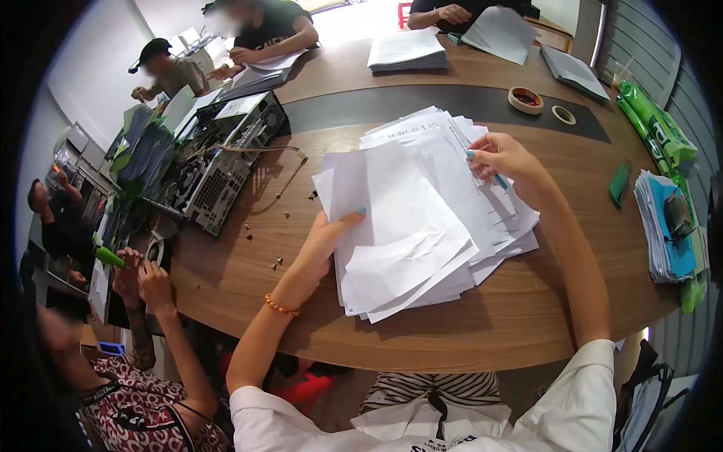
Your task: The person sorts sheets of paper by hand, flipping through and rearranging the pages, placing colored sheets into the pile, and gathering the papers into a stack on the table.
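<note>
Holds white sheets at their left edge with the left hand, thumb laid flat on top and fingers tucked mostly out of sight beneath, closed to about the thickness of the paper. Keeps the sheets over the near left part of a loose, fanned paper pile at the middle of a wooden table, running lengthwise from the far left to the near right, with far end tipped leftward and near end angled toward the table's near edge. Pinches a slim blue-ended pen between thumb and fingertips of the right hand, closed narrowly, just above the pile's right side. Points the pen's blue end down and rightward, toward the near right; cannot tell which end writes. Shows to the left of the papers an opened computer case with a pale cable reaching toward the pile, and small screws scattered on the wood between. Shows beyond the pile, to the right, two tape rolls side by side, and near the right edge a document stack with a blue sheet. Includes people handling papers across the table.
</note>
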`<action>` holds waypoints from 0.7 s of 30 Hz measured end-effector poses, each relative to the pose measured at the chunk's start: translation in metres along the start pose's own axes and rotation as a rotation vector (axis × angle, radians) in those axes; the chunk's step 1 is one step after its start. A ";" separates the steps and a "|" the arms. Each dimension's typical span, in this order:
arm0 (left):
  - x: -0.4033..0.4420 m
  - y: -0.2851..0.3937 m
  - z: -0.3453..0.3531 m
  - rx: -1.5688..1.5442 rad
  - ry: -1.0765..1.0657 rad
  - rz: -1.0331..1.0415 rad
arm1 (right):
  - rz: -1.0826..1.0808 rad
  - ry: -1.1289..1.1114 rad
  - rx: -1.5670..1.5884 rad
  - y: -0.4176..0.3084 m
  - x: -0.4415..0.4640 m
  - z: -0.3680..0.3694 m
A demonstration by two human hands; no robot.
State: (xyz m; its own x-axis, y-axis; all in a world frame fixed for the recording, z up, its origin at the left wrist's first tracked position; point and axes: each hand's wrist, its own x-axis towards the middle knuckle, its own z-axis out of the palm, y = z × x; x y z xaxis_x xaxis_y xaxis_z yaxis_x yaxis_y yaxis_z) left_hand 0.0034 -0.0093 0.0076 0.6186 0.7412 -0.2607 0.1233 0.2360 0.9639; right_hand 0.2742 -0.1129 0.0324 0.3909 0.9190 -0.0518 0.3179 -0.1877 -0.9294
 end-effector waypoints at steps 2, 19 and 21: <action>0.001 -0.001 0.000 -0.020 -0.030 0.002 | -0.005 -0.053 0.014 0.004 0.001 -0.002; 0.007 -0.013 -0.010 -0.107 -0.164 0.116 | 0.000 -0.011 -0.196 -0.009 -0.006 0.021; 0.009 -0.015 -0.012 -0.097 -0.199 0.107 | -0.247 0.329 -0.172 -0.009 -0.015 0.026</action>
State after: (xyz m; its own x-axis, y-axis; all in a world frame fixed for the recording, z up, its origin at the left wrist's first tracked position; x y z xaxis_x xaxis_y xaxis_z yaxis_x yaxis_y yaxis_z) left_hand -0.0020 0.0016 -0.0099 0.7660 0.6290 -0.1326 -0.0199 0.2294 0.9731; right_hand 0.2430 -0.1155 0.0325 0.5303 0.7894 0.3092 0.5643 -0.0565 -0.8237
